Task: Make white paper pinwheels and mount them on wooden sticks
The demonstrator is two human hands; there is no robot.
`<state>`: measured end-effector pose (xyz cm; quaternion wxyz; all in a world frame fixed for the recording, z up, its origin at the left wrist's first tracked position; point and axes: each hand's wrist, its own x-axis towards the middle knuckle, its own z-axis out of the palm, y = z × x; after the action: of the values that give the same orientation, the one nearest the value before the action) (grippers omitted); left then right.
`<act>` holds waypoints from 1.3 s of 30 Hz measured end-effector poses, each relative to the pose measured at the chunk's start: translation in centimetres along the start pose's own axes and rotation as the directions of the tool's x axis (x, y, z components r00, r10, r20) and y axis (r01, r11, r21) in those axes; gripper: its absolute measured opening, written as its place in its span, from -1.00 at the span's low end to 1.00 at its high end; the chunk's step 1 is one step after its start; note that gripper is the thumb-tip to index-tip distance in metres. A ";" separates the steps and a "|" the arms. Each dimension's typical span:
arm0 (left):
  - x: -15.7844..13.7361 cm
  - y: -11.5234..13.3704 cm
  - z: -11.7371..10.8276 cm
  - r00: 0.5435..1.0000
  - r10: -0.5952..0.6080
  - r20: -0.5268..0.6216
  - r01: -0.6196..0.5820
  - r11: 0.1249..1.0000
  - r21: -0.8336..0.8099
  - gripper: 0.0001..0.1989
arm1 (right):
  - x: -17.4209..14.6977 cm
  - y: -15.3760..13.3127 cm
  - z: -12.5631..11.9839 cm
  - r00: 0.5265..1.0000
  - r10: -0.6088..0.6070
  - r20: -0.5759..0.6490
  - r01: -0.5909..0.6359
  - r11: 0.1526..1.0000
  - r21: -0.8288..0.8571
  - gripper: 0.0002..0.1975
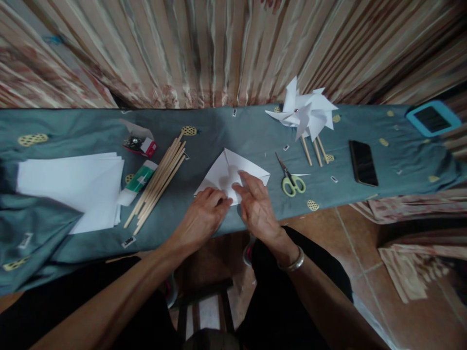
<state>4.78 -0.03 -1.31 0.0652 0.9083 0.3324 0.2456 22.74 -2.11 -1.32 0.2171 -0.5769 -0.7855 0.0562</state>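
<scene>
cloth-covered surface [215, 131] | paper stack [69, 182] | folded paper [217, 170] | sticks [159, 180] | scissors [287, 174] | pinwheels [312, 111] | phone [364, 163] | blue-framed tablet [433, 119], perhaps

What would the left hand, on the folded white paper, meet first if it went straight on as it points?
The left hand would probably meet the bare right hand, close ahead at the folded white paper; depth is unclear.

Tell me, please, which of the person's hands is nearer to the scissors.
The right. The right hand presses on the paper, just to the left of the scissors and not touching them; the left hand is farther off, at the paper's near left edge.
</scene>
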 end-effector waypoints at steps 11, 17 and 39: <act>0.1 0.0 0.0 1.000 0.002 0.027 -0.003 0.999 0.032 -0.77 | 0.1 -0.3 0.3 0.999 0.008 0.044 -0.010 0.999 0.036 -0.64; 0.6 0.1 -0.5 0.995 0.024 0.101 -0.033 0.996 0.086 -0.84 | 1.6 2.2 -1.5 0.993 0.106 -0.047 -0.099 0.987 0.126 -0.52; 0.4 -0.9 -2.9 0.997 0.036 0.069 -0.040 0.997 0.063 -0.78 | -0.3 2.5 -3.7 0.978 0.204 -0.046 -0.191 0.962 0.197 -0.70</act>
<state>3.08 0.80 1.07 0.0426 0.9239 0.3204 0.2050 26.53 -2.16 1.08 0.2908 -0.6304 -0.7073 0.1338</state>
